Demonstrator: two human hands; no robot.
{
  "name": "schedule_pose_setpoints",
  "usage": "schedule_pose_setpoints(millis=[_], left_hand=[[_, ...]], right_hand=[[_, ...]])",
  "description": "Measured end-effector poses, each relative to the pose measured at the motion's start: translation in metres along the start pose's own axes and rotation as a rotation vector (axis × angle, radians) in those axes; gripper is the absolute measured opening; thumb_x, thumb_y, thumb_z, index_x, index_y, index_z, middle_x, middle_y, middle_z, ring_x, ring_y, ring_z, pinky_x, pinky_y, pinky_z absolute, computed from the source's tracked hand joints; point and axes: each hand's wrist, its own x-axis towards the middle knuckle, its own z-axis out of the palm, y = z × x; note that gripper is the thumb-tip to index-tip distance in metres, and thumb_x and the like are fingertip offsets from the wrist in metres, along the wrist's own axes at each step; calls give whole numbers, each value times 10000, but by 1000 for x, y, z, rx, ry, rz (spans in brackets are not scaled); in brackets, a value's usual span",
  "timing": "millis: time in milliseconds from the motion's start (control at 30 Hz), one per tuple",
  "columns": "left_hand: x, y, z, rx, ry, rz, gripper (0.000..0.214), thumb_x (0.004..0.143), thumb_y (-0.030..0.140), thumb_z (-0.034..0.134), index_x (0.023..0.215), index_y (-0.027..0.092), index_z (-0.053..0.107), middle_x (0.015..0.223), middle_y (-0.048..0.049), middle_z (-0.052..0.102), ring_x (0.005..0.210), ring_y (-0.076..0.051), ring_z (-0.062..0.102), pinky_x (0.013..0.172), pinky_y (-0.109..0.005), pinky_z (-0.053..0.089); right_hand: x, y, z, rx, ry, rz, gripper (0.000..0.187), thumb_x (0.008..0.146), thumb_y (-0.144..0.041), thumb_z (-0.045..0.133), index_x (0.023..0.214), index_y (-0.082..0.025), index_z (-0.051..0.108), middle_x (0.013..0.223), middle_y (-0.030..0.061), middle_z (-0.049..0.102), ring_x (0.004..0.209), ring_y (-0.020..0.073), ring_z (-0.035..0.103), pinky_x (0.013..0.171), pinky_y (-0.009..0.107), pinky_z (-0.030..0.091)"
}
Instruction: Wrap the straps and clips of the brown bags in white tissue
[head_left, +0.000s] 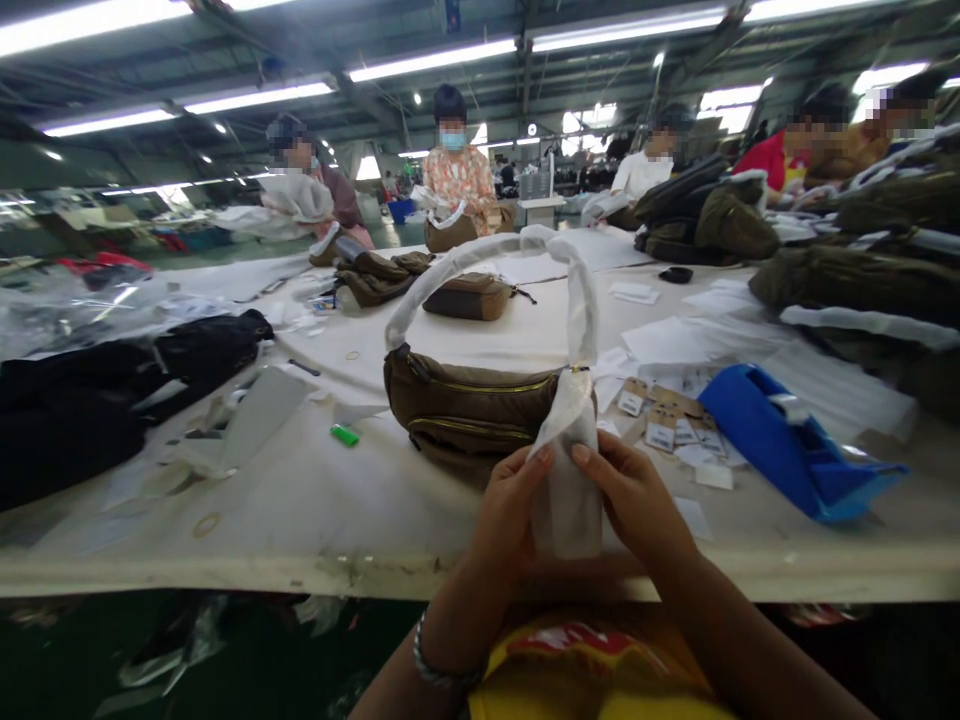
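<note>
A brown bag (469, 410) with gold zips lies on the white table (315, 500) in front of me. Its handle (487, 255) arches up, wrapped in white tissue. The right end of the bag is covered by a piece of white wrapping paper (566, 470). My left hand (510, 510) and my right hand (634, 495) grip this paper from both sides, fingers closed round it near the table's front edge.
A blue tape dispenser (787, 440) and several paper tags (660, 420) lie to the right. A green lighter (345, 434) sits left of the bag, black bags (112, 390) further left. More brown bags (469, 296) and olive ones (847, 270) lie beyond. Other people work at the far side.
</note>
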Motion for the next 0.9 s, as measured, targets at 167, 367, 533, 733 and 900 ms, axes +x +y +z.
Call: schedule_pose_setpoints(millis=[167, 367, 533, 733, 900], left_hand=[[3, -3, -6, 223, 152, 138, 195, 714, 314, 639, 764, 125, 647, 627, -1, 576, 543, -88, 480, 534, -201, 376], [3, -13, -10, 794, 344, 516, 218, 773, 320, 570, 646, 146, 605, 642, 16, 509, 622, -96, 460, 580, -198, 375], [-4, -19, -16, 1017, 485, 792, 125, 795, 264, 557, 797, 174, 644, 739, -12, 553, 698, -113, 513, 638, -215, 414], [-5, -21, -20, 1144, 540, 1009, 116, 784, 174, 571, 886, 164, 627, 776, -24, 551, 723, -108, 525, 665, -215, 435], [-6, -20, -21, 1178, 562, 1135, 165, 760, 123, 595, 921, 150, 619, 773, -29, 555, 716, -108, 526, 654, -219, 446]], right_hand=[[-1, -4, 1, -146, -3, -36, 199, 729, -338, 614, 834, -170, 595, 768, 9, 608, 739, 160, 555, 663, 259, 438], [4, 2, 1, -313, 101, -39, 229, 734, -371, 578, 766, -144, 572, 722, 22, 593, 674, 160, 538, 586, 250, 421], [10, 9, 7, -385, 102, -63, 260, 735, -371, 561, 819, -128, 598, 749, 39, 614, 655, 154, 532, 549, 235, 399], [18, 11, 9, -389, 50, -112, 283, 694, -397, 605, 811, -140, 589, 723, 24, 606, 628, 140, 516, 529, 222, 386], [17, 10, 16, -399, 100, -97, 276, 679, -391, 612, 769, -130, 605, 670, 15, 586, 596, 129, 494, 516, 218, 372]])
